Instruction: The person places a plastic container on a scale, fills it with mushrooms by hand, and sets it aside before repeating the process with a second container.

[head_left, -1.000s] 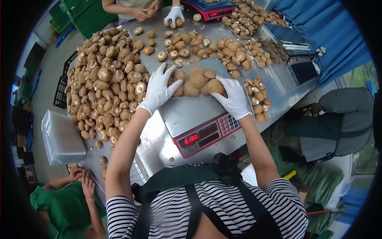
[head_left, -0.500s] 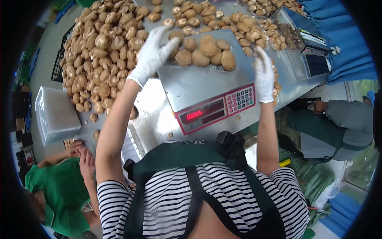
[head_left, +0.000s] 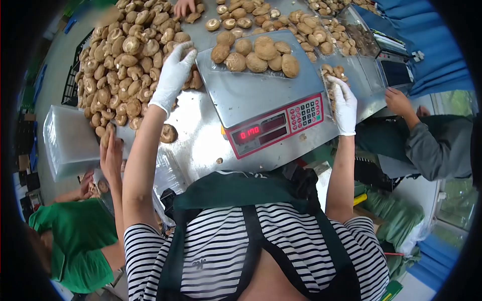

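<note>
Our left hand (head_left: 173, 75) lies flat, fingers together, on the mushroom pile (head_left: 125, 60) at the scale's (head_left: 251, 95) ten o'clock, our right hand (head_left: 344, 103) curls, grip unclear, onto the small heap (head_left: 332, 71) at three, and reaching back hastily we risk rolling the weighed mushrooms (head_left: 256, 54) off the pan's twelve o'clock edge.

One digital scale (head_left: 273, 125), upper centre, carries eight shiitake mushrooms (head_left: 256, 62). One loose mushroom (head_left: 168, 133) lies at its lower left. Two white-gloved hands: left hand (head_left: 173, 75), right hand (head_left: 345, 103). The mushroom pile (head_left: 125, 65), upper left, is too many to count.
</note>
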A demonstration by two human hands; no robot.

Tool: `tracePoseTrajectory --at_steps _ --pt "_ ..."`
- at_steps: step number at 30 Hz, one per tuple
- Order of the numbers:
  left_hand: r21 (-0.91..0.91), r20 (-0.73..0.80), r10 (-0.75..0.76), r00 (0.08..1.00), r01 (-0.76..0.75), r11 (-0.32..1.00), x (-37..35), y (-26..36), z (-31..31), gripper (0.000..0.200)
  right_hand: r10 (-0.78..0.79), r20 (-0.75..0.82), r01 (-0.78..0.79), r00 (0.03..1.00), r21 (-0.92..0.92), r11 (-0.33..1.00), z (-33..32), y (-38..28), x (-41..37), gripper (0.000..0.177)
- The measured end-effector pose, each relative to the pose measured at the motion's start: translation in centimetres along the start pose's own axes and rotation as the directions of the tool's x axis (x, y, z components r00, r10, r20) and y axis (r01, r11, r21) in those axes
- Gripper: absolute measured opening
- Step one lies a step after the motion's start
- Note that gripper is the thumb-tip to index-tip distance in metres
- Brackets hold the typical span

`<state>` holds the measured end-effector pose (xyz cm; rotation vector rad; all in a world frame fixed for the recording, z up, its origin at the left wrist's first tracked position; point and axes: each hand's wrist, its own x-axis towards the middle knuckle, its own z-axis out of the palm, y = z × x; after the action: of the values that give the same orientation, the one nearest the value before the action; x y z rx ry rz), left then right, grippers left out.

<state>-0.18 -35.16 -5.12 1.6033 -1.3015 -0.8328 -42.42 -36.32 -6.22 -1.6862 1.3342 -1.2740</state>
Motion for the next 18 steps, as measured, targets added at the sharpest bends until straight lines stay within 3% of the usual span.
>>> tracePoseTrajectory --at_steps 1,2,3,5,7,9,11,13,15,18 --pt "0.044 0.032 -0.019 0.999 0.017 0.999 0.1 0.5 0.2 0.042 0.011 0.006 -0.011 1.000 0.048 0.999 0.6 -0.9 0.3 0.021" --pt "0.008 -0.013 0.120 0.993 -0.120 0.993 0.8 -1.6 1.1 0.041 0.056 0.029 -0.055 0.998 -0.020 0.998 1.0 -2.0 0.2 0.020" --pt "-0.002 0.031 0.068 0.997 -0.068 0.998 0.9 -1.3 1.5 0.038 0.128 0.049 -0.125 0.991 -0.043 0.991 1.5 -2.0 0.7 0.022" --pt "0.035 0.117 -0.001 0.993 -0.003 0.999 1.5 -1.8 2.2 0.038 0.098 0.112 -0.082 0.989 -0.140 0.987 2.5 -0.7 2.0 0.024" --pt "-0.030 0.141 -0.022 0.990 0.027 0.999 2.1 -2.8 2.6 0.035 0.237 0.110 -0.216 0.965 -0.177 0.960 3.9 -0.6 3.2 0.027" --pt "-0.074 0.201 -0.062 0.978 0.079 0.994 2.9 -3.3 2.7 0.033 0.240 0.148 -0.192 0.960 -0.279 0.941 4.6 1.3 4.7 0.029" --pt "-0.087 0.220 -0.088 0.972 0.109 0.990 2.7 -2.9 2.8 0.031 0.340 0.176 -0.290 0.924 -0.256 0.922 5.0 1.3 5.7 0.030" --pt "-0.049 0.220 -0.097 0.971 0.110 0.993 2.6 -2.6 2.8 0.032 0.337 0.270 -0.303 0.902 -0.161 0.939 5.2 1.3 5.9 0.029" --pt "-0.072 0.162 -0.098 0.982 0.111 0.991 2.0 -2.1 3.0 0.023 0.354 0.268 -0.340 0.896 -0.099 0.935 5.8 0.3 5.9 0.028" --pt "-0.068 0.126 -0.111 0.986 0.120 0.990 1.4 -0.7 3.1 0.025 0.415 0.275 -0.433 0.867 0.003 0.902 6.1 0.1 6.2 0.019"
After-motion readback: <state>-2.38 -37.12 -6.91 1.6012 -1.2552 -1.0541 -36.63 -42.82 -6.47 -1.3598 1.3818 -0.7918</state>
